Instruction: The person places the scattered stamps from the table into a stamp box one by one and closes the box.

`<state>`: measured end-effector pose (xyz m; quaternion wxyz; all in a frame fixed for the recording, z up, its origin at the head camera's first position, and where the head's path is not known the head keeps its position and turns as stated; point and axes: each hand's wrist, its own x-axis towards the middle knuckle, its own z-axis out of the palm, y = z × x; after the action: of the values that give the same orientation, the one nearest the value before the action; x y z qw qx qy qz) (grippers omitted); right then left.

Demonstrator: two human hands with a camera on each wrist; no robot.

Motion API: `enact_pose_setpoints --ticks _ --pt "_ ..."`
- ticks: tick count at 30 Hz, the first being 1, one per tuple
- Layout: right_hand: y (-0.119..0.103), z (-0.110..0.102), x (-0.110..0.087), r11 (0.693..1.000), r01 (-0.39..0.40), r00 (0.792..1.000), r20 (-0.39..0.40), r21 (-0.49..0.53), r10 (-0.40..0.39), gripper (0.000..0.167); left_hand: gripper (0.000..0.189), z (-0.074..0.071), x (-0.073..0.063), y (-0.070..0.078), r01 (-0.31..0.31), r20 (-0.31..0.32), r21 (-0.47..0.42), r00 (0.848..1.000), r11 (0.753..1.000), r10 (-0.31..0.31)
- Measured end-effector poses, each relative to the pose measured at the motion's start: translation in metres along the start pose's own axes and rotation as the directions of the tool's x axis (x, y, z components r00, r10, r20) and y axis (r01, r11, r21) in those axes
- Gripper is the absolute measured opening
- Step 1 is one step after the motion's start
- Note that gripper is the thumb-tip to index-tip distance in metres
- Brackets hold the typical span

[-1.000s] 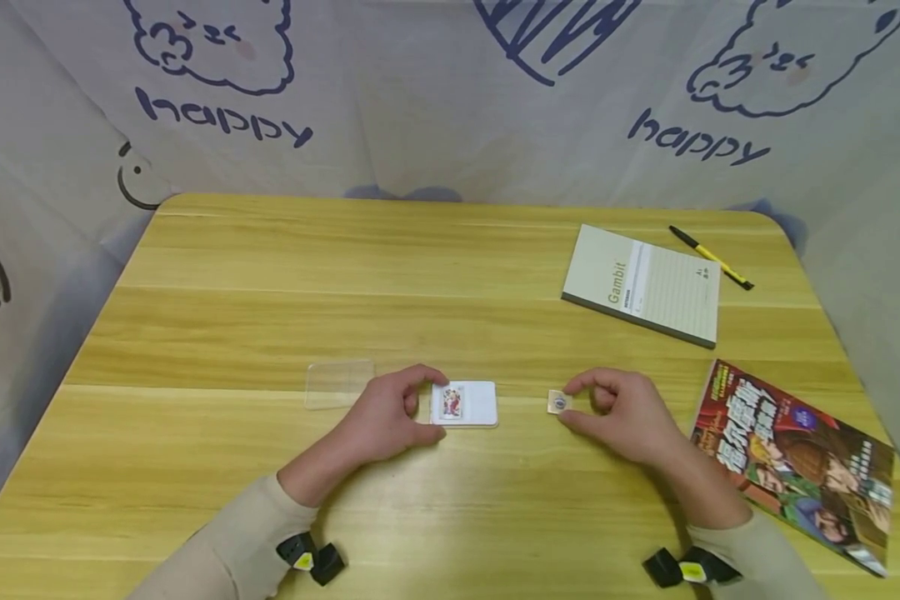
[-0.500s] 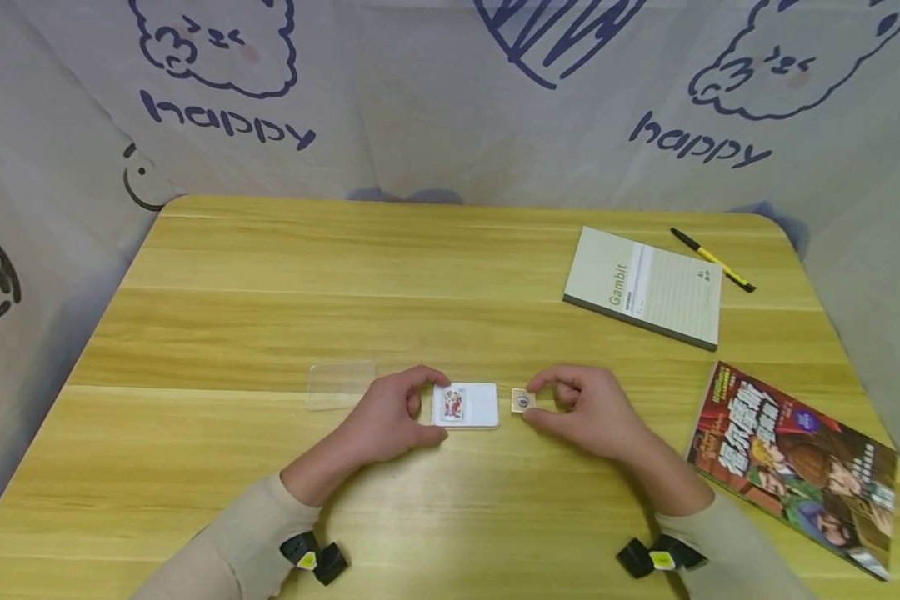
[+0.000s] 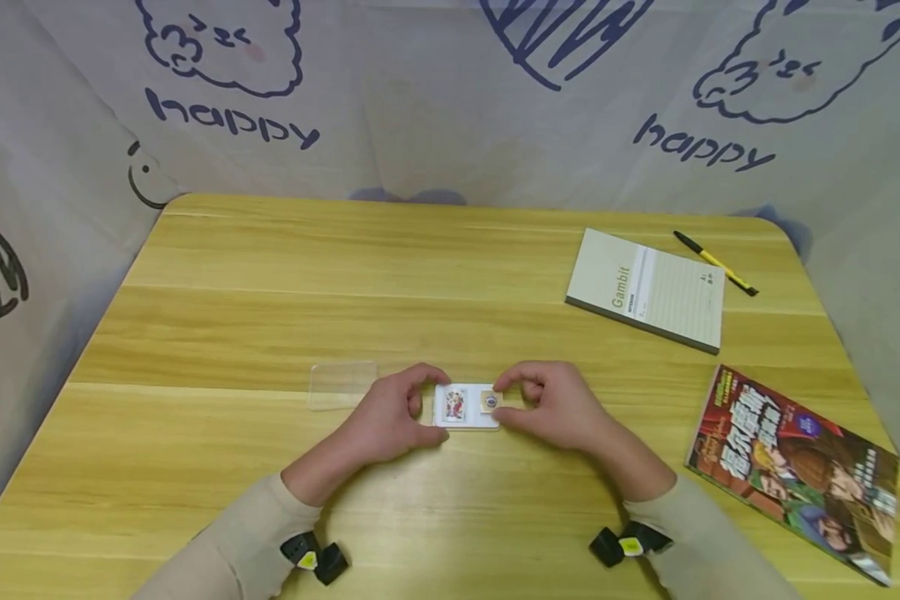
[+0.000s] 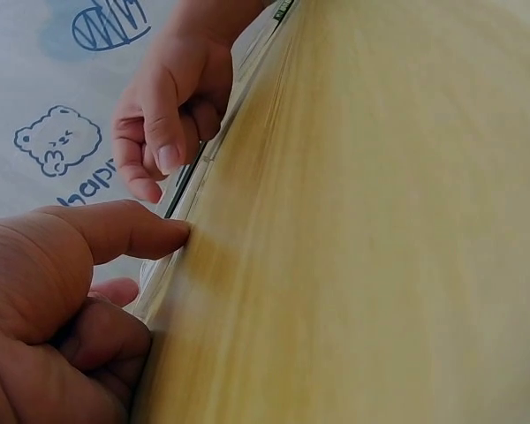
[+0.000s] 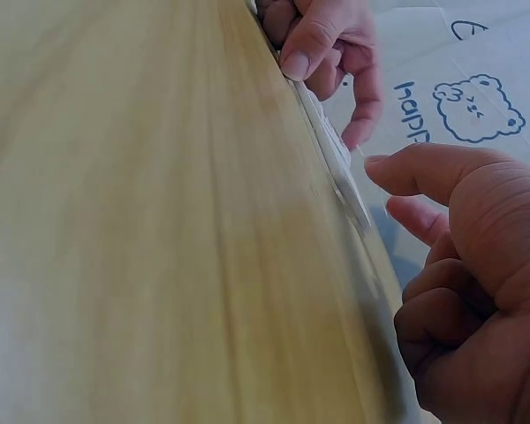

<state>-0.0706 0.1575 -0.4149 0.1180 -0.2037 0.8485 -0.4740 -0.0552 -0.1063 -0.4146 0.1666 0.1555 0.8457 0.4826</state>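
My left hand holds a thin white rectangular case flat on the table, thumb and forefinger at its near and far edges by the left end. On the case's left half lies a small colourful picture stamp with a pale border. My right hand pinches a small beige square stamp with a dark round emblem between thumb and forefinger, over the case's right half. The right wrist view shows the case edge-on, with the right thumb close above it. A clear plastic cover lies left of the case, partly behind my left hand.
At the back right lie a Gambit notebook and a yellow-and-black pen. A colourful comic-style book rests right of my right forearm. Behind the wooden table hangs a white cloth with drawings.
My right hand has moved left with the small beige stamp, from the table's right side to over the white case. The left hand and the case have stayed in place.
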Motion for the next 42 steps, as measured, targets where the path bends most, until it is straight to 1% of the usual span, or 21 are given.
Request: enact_pose_setpoints --ticks 4,9,15,21,24,27,29,32,35,40,42 --pt "-0.0004 0.0015 0.0027 1.000 0.010 1.000 0.023 -0.007 -0.010 0.022 0.059 -0.0005 0.0003 0.0005 -0.007 -0.002 0.015 1.000 1.000 0.007" --pt "-0.0005 0.0019 0.0040 1.000 -0.016 0.999 0.043 -0.019 0.016 0.022 0.059 -0.0008 0.0004 0.0009 -0.008 -0.002 0.018 1.000 1.000 0.008" --pt "0.0002 0.0023 0.0054 0.999 -0.019 0.999 0.043 -0.029 0.020 0.023 0.059 -0.0009 0.0001 0.0011 -0.003 0.001 0.001 1.000 1.000 0.003" --pt "0.0009 0.0026 0.0057 1.000 -0.017 0.999 0.043 -0.014 0.018 0.024 0.059 -0.0009 -0.0002 0.0015 0.009 0.003 -0.011 1.000 1.000 -0.009" --pt "0.0011 0.0025 0.0040 1.000 -0.015 1.000 0.021 -0.008 0.016 0.030 0.060 -0.0007 -0.0001 0.0013 0.011 0.002 -0.014 1.000 1.000 -0.011" --pt "0.0008 0.0019 0.0011 1.000 -0.020 1.000 0.004 0.001 0.020 0.041 0.061 -0.0004 -0.0002 0.0002 0.010 -0.001 -0.009 1.000 1.000 -0.010" --pt "0.0005 0.0014 -0.0008 0.999 -0.034 0.999 0.008 0.007 0.034 0.050 0.061 -0.0003 -0.0003 -0.0006 0.011 -0.003 -0.006 1.000 1.000 -0.011" --pt "0.0006 0.0010 -0.0024 0.998 -0.059 0.998 0.033 0.002 0.059 0.058 0.061 -0.0003 -0.0005 -0.0013 0.014 -0.007 -0.004 1.000 1.000 -0.014" --pt "0.0012 0.0010 -0.0029 0.997 -0.074 0.996 0.050 -0.019 0.075 0.060 0.061 0.0000 -0.0006 -0.0013 0.015 -0.007 -0.011 1.000 1.000 -0.015" --pt "0.0015 0.0013 -0.0029 0.996 -0.079 0.995 0.055 -0.043 0.081 0.056 0.063 0.0003 -0.0012 -0.0007 0.015 -0.012 -0.020 1.000 1.000 -0.015" --pt "0.0021 0.0015 -0.0028 0.996 -0.078 0.995 0.051 -0.053 0.081 0.055 0.066 -0.0025 -0.0035 0.0001 0.008 -0.030 -0.023 1.000 1.000 -0.009"
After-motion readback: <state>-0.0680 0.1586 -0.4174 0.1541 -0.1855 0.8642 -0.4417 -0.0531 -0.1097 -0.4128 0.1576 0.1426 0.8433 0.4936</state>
